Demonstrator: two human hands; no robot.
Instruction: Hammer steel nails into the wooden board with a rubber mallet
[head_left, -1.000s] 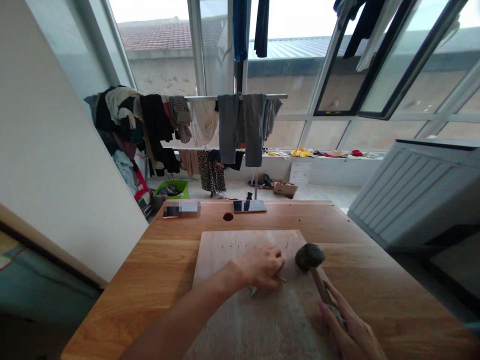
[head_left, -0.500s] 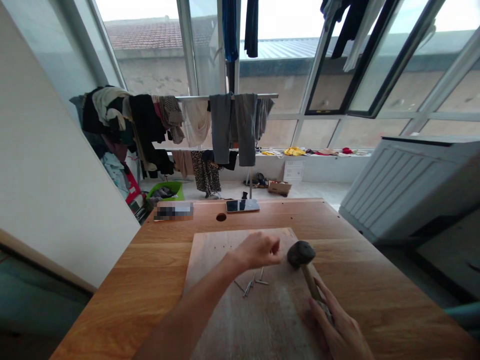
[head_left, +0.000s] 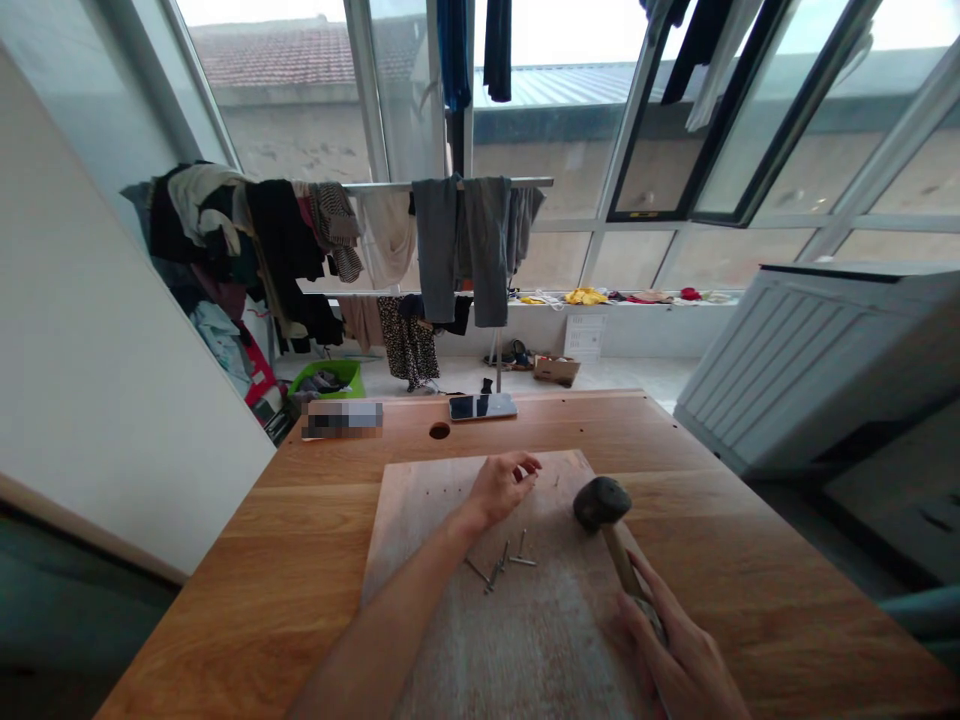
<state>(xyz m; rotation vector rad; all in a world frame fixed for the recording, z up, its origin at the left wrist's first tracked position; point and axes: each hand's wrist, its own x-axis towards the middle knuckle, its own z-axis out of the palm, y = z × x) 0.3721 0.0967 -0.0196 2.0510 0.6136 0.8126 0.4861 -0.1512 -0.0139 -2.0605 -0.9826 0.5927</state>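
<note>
My right hand (head_left: 679, 645) is wrapped round the wooden handle of a black-headed mallet (head_left: 602, 503), whose head hangs over the right edge of a wooden board (head_left: 525, 640). A small nail (head_left: 556, 481) stands in the board near its far right corner. Just left of that nail is my left hand (head_left: 504, 487), its fingers loosely curled and apart from the thumb, with nothing visible between them. Several loose nails (head_left: 501, 568) lie on the board, nearer to me than my left hand. Small dark marks or nails show left of that hand.
The board lies on a wooden table (head_left: 300, 540). A phone (head_left: 484, 406) and a flat pixelated item (head_left: 343, 420) rest by the far edge, with a round hole (head_left: 439, 431) between them. Beyond are a clothes rack (head_left: 450, 183), a green basket (head_left: 326, 378) and a white cabinet (head_left: 810, 370).
My left hand has moved left and loosened from a closed fist, leaving a standing nail in sight. The mallet stays nearly where it was in my right hand.
</note>
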